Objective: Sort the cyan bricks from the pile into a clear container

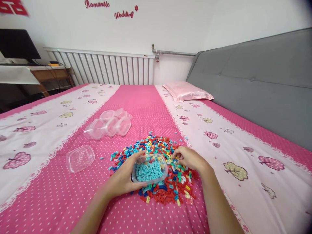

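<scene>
My left hand [125, 175] grips a clear plastic container [165, 169] by its left side, thumb near me and fingers around the far side. Inside it lie many light-blue toy bricks [149, 172]. The container is held over a spread-out heap of small mixed-colour bricks [168, 193], in red, blue, yellow, green and white. On the heap's right side my right hand [188, 157] reaches in with its fingers curled together among the bricks. Whatever its fingertips pinch, if anything, is too small to make out.
A clear lid [80, 158] lies flat on the pink dotted bedspread [136, 100] at left. Beyond it sit several stacked clear containers [110, 125]. A pink pillow [186, 91] rests near the grey headboard [253, 81]. A few loose bricks lie around the heap's edge.
</scene>
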The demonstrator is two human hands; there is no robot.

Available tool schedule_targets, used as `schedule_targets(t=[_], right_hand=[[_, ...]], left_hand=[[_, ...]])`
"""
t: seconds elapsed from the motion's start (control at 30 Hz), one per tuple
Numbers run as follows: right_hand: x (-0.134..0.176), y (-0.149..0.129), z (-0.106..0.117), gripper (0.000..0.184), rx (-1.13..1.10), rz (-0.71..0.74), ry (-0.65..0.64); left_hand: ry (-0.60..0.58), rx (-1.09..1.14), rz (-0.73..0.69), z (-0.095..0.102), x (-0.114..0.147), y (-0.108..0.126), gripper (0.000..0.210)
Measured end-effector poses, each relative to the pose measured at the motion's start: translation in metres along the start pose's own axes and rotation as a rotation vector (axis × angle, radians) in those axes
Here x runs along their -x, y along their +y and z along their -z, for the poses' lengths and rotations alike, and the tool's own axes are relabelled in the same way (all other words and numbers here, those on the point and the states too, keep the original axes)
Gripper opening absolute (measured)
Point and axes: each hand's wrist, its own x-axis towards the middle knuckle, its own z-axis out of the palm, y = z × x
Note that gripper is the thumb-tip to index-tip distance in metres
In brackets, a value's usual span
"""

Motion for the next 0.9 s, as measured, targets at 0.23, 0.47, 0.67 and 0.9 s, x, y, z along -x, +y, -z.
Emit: schedule_targets(t=[0.23, 0.47, 0.67, 0.9], right_hand=[[-0.002, 0.001, -0.002, 0.027, 0.017, 0.025, 0.009], [-0.004, -0.014, -0.009, 0.022, 0.116, 0.026, 0.069], [-0.005, -0.018, -0.011, 0.019, 0.119, 0.012, 0.076], [-0.001, -0.022, -0.007, 0.016, 0.103, 0.026, 0.078]], left_hand=[[0.004, -0.016, -0.007, 0.000, 0.000, -0.001, 0.096], [0.004, -0.014, -0.013, -0.001, -0.001, 0.000, 0.095], [0.011, -0.019, -0.018, -0.001, 0.000, -0.001, 0.096], [0.011, -0.014, -0.012, -0.001, -0.001, -0.002, 0.097]])
